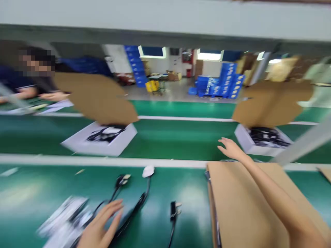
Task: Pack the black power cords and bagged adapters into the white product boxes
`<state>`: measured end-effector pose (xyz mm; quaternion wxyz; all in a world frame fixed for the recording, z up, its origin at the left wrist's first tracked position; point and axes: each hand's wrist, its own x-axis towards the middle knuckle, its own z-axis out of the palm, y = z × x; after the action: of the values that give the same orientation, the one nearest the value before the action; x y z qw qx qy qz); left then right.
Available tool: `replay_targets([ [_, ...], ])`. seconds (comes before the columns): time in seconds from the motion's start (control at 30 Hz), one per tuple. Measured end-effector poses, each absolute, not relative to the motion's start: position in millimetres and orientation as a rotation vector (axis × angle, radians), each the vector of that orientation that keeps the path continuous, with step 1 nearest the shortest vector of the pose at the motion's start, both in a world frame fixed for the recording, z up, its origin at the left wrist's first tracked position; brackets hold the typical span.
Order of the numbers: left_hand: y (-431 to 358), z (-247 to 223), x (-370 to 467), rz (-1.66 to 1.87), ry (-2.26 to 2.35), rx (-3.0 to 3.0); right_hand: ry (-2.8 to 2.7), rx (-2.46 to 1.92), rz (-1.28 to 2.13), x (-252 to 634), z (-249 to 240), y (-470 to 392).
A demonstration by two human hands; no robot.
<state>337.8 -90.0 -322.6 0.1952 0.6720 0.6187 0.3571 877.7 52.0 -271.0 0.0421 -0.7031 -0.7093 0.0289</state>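
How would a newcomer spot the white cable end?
On the near green bench, left of the cardboard, find the wearer's left hand. A black cable beside it runs away to the white cable end. Its neighbouring plugs on either side are black.

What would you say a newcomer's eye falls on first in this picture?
Probably the white box at middle left and the other box at middle right, each with a big brown lid raised behind it. Next, perhaps, the open right hand, just left of the other box, and the left hand at bottom left, beside a black cable.
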Motion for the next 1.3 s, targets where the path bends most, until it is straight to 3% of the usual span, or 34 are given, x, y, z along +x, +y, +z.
replay_targets([
  [0.3,-148,-312,270,0.959,1.963,1.819,-3.028,-1.21,0.666,656,-264,-5],
  [0.47,-183,-324,228,0.993,2.039,1.646,-3.343,-0.661,0.828,587,-263,-54],
  [0.77,-167,-365,169,1.004,2.37,1.559,-3.192,-0.688,0.643,466,-249,-20],
  [0.97,-146,-375,170,0.996,2.184,1.485,-2.995,-1.15,0.563,313,-283,38],
  [1.17,-176,-385,158,1.152,2.206,1.346,-2.83,-1.224,0.877,223,-326,39],
  [1.3,-190,-401,145,1.269,2.361,1.309,-2.479,-1.103,1.164,233,-304,71],
])
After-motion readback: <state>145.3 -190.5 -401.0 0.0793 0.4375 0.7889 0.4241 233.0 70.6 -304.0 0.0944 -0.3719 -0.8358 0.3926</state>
